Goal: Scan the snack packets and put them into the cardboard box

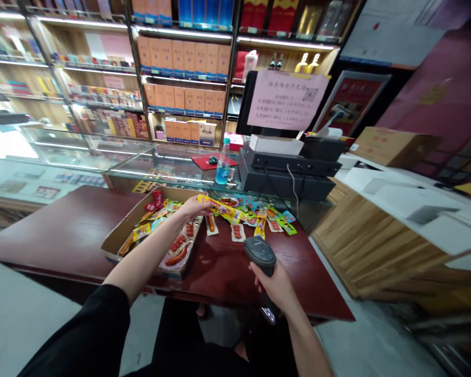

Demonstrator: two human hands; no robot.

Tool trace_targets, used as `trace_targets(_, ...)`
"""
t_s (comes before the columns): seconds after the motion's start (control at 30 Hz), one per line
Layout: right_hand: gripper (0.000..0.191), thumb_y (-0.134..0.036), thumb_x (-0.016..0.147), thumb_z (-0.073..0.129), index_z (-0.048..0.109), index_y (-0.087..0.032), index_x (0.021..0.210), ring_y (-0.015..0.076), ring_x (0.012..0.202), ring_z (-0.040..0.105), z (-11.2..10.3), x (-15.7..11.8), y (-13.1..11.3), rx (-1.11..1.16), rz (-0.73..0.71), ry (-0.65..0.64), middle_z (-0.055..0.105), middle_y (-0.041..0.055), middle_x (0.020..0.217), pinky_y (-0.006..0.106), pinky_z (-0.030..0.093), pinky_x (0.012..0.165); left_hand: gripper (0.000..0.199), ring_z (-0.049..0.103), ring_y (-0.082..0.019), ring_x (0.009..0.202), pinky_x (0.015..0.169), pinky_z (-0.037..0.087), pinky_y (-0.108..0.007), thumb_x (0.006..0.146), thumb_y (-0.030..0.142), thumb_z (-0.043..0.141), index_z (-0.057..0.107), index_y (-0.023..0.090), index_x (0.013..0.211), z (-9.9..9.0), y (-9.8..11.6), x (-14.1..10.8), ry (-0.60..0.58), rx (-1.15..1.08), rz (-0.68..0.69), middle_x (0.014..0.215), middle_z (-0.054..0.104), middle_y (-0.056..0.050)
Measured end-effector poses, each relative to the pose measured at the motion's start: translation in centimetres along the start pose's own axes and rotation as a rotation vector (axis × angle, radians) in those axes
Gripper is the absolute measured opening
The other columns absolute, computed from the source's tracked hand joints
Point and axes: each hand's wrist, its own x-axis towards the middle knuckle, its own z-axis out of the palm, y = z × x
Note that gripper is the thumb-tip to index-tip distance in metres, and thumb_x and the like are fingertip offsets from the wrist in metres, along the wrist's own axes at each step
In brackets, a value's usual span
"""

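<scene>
a black sleeve [84,332] lay nearest; the left hand [195,208] pinched a yellow packet [228,211], the right hand [275,284] gripped a dark scanner [260,251].

Pink sheet [284,102] on monitor [245,107], beyond right hand [275,285]: Chinese lines, 200元, 300元, 500元 legible; QR code [310,95]. Yellow packet [228,211] in left hand [195,208]: print unreadable.

From head height at the near side of a dark red bench [63,225], a single camera faces forward and down, taking in the wearer's legs [178,324] at the bottom edge, left hand [195,208] and right hand [277,283] at close range, and lit shelves [184,34] well beyond at the top.
</scene>
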Motion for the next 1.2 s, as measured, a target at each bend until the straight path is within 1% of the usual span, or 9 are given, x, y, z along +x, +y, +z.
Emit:
trace_targets(0.17,0.036,-0.049,0.079,0.065,0.06,-0.014,0.088,0.0128,0.038,0.052,1.1,0.7,-0.4,-0.051,0.012,-0.064,0.06,-0.0002,0.051,0.023,0.042,0.037,0.032,0.069,-0.017,0.074,0.072,0.058,-0.028,0.06,0.024,0.083,0.065,0.009,0.082,-7.2,4.1,-2.9,0.211,0.029,0.203,0.085,0.073,-0.01)
trace_targets(0.27,0.036,-0.049,0.079,0.064,0.06,-0.015,0.088,0.0129,0.037,0.052,2.2,1.2,-0.4,-0.038,-0.007,-0.094,0.061,-0.0004,0.051,0.024,0.042,0.038,0.039,0.066,-0.013,0.066,0.062,0.053,-0.022,0.059,0.034,0.085,0.065,0.011,0.084,-10.9,5.8,-5.5,0.421,0.116,0.308,0.079,0.071,-0.006)
trace_targets(0.37,0.037,-0.05,0.079,0.064,0.06,-0.015,0.09,0.0127,0.037,0.053,3.3,1.7,-0.3,-0.026,-0.023,-0.125,0.062,-0.0004,0.052,0.024,0.043,0.038,0.044,0.06,-0.01,0.057,0.055,0.047,-0.02,0.056,0.043,0.085,0.066,0.013,0.083,-12.7,6.4,-7.4,0.569,0.243,0.33,0.072,0.069,-0.003)
trace_targets(0.47,0.036,-0.051,0.079,0.065,0.06,-0.016,0.089,0.0123,0.036,0.052,4.0,2.0,-0.3,-0.015,-0.03,-0.142,0.062,-0.0011,0.052,0.023,0.042,0.037,0.045,0.059,-0.01,0.058,0.056,0.045,-0.02,0.054,0.046,0.085,0.067,0.013,0.079,-12.9,6.2,-8.0,0.572,0.321,0.334,0.069,0.068,-0.002)
trace_targets(0.53,0.036,-0.05,0.078,0.065,0.059,-0.017,0.089,0.0122,0.036,0.052,4.1,1.9,-0.3,-0.005,-0.026,-0.132,0.063,-0.0008,0.054,0.023,0.042,0.036,0.045,0.058,-0.01,0.058,0.057,0.043,-0.02,0.055,0.048,0.084,0.067,0.014,0.079,-12.3,5.7,-7.7,0.526,0.365,0.329,0.068,0.068,-0.002)
trace_targets(0.63,0.035,-0.049,0.078,0.065,0.059,-0.017,0.089,0.0115,0.036,0.052,3.4,1.5,-0.4,0.002,-0.016,-0.114,0.064,-0.0005,0.056,0.023,0.042,0.036,0.044,0.055,-0.01,0.057,0.055,0.04,-0.02,0.057,0.05,0.082,0.067,0.014,0.077,-10.0,4.5,-6.3,0.449,0.44,0.319,0.066,0.066,-0.002)
trace_targets(0.93,0.039,-0.052,0.076,0.066,0.057,-0.017,0.092,0.012,0.041,0.056,-0.3,-0.3,0.8,0.048,0.022,0.029,0.069,0.0044,0.07,0.022,0.043,0.036,0.039,0.056,-0.01,0.058,0.057,0.041,-0.021,0.059,0.045,0.082,0.067,0.015,0.079,1.0,-1.7,0.4,0.097,0.529,0.293,0.065,0.066,0.0)
trace_targets(1.1,0.04,-0.05,0.076,0.066,0.057,-0.016,0.093,0.0129,0.042,0.056,-1.7,-1.4,0.9,0.047,0.063,0.087,0.067,0.0043,0.068,0.022,0.043,0.035,0.033,0.064,-0.017,0.072,0.066,0.047,-0.024,0.071,0.041,0.072,0.07,0.014,0.09,6.4,-4.7,3.1,-0.203,0.799,0.289,0.08,0.07,-0.006)
trace_targets(1.2,0.037,-0.049,0.077,0.065,0.058,-0.016,0.093,0.0128,0.04,0.054,-2.2,-1.9,0.7,0.028,0.092,0.103,0.062,-0.0004,0.057,0.022,0.043,0.036,0.049,0.065,-0.024,0.097,0.085,0.048,-0.031,0.071,0.039,0.071,0.067,0.015,0.114,8.4,-6.5,3.7,-0.312,1.11,0.339,0.107,0.069,-0.011)
